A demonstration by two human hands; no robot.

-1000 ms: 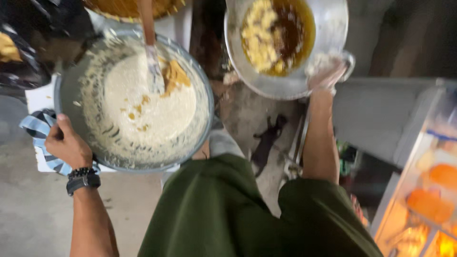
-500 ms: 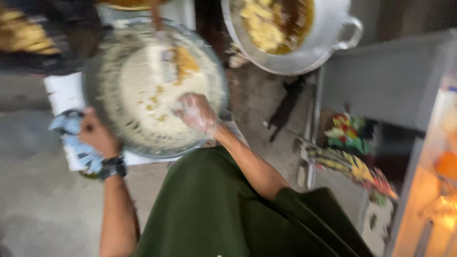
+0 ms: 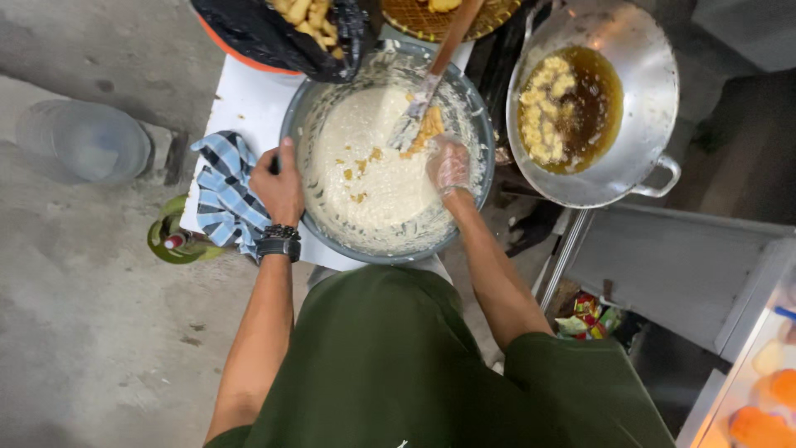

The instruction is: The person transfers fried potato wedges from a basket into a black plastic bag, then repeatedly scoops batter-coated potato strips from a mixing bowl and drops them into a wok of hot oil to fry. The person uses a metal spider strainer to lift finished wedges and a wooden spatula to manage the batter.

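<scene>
A person in a dark green shirt stands over a large round grey metal bowl (image 3: 308,108) of pale, creamy batter (image 3: 365,170), which sits on a white tabletop (image 3: 240,104) and overhangs its near edge. The left hand (image 3: 280,187), wrist ringed by a black watch and beaded band, clamps the bowl's left rim, thumb hooked over the lip and fingers curled beneath. The right hand (image 3: 450,165), coated in batter, reaches into the bowl near its right wall with fingers loosely cupped; whether it grips anything cannot be told. Just beside it, a wooden-handled spatula (image 3: 431,79) leans against the bowl's far rim, its blade in the batter by a clump of golden pieces (image 3: 428,129).

A blue-and-white checked cloth (image 3: 222,187) lies crumpled at the table's left edge, touching the left hand. At the far edge sits a black plastic bag of yellowish cut pieces (image 3: 311,17). To the right of the table, a silver wok (image 3: 643,99) holds dark oil with pale fritters (image 3: 547,108) floating in it. A clear plastic tub (image 3: 83,149) rests on the concrete floor, well apart to the left.
</scene>
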